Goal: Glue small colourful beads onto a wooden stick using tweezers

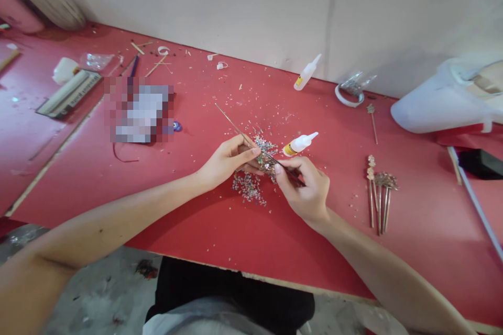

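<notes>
My left hand (231, 159) is closed round a thin metal hair stick (231, 121), whose bare end points up and to the left. Its sparkly ornamented head (267, 165) lies between my two hands, partly covered by fingers. In my right hand (304, 186) is a dark slim tool, seemingly tweezers (288, 168), with its tip at the ornament. Small glittering rhinestones (248, 187) are spread on the table under and around my hands. A white glue bottle with a yellow label (299, 145) lies just beyond my right hand.
Several finished-looking hair sticks (380, 201) lie on the red table (188, 225) at right. A second glue bottle (306, 74), a tape roll (349, 97) and a white pitcher (432, 99) stand near the wall. At left are a long printed box (70, 95) and a blurred-out object (141, 112).
</notes>
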Demonstrator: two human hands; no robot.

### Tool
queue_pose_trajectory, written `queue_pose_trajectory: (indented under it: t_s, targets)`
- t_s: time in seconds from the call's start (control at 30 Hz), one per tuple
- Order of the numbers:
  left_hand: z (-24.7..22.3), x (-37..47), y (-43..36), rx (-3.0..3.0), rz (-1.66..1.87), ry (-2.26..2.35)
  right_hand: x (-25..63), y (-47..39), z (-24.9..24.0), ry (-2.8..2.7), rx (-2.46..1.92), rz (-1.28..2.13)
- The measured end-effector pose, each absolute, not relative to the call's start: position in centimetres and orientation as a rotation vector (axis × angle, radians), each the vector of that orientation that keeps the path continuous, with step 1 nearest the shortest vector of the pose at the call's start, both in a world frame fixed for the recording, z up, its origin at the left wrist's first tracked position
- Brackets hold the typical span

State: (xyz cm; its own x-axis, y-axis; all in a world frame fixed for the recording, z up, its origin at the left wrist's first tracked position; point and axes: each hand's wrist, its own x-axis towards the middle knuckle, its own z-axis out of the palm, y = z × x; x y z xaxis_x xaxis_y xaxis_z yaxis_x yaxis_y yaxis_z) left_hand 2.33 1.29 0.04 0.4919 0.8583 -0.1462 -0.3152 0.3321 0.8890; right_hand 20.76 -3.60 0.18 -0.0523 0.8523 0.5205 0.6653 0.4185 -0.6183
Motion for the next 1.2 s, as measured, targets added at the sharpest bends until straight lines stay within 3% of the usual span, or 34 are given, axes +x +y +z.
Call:
queue_pose_trajectory:
  t_s: [0.9,1.2]
  targets:
    - [0.5,1.8,1.5,1.294,0.737,0.812,21.7,-2.9,-0.6,-1.926,-1.165,0.068]
    - [0.4,1.4,2.1,1.278,0.806,0.838,21.9,-3.1,-0.6,-1.874,-1.241,0.187]
